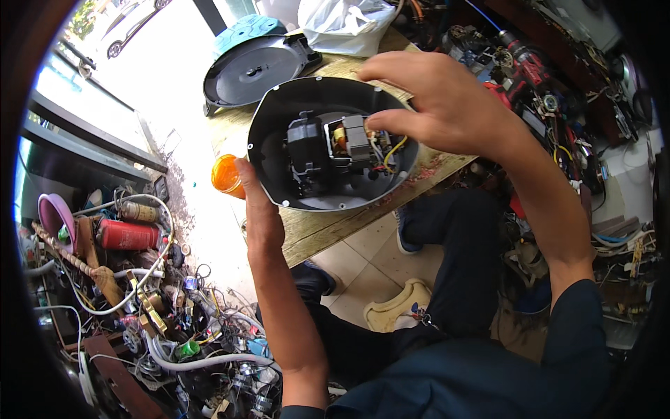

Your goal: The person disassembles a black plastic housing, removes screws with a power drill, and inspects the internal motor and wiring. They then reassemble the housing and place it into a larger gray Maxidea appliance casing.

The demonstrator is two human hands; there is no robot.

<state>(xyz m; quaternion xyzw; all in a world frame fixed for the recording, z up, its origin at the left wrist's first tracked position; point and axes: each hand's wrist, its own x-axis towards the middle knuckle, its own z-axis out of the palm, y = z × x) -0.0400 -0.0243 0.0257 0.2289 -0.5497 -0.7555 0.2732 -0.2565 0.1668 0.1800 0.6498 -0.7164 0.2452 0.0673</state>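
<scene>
A black rounded housing [269, 143] lies on the wooden table in front of me, its open side up. Inside sits an electric motor [357, 140] with copper windings and loose yellow and white wires, next to a black plastic block [305, 150]. At the housing's left edge, my left hand [262, 213] is closed around a small orange translucent jar [227, 174]; most of its fingers are hidden. My right hand [440, 105] hovers over the housing's right side with fingers apart. Its thumb is by the motor's end; whether it touches, I cannot tell.
Behind the housing stand a matching black cover [258, 70], a blue item [248, 31] and a white plastic bag [345, 24]. A red drill [523, 66] lies among clutter at right. Scrap, hoses and a red cylinder [129, 234] crowd the lower left. A wooden tabletop [314, 234] bears the housing.
</scene>
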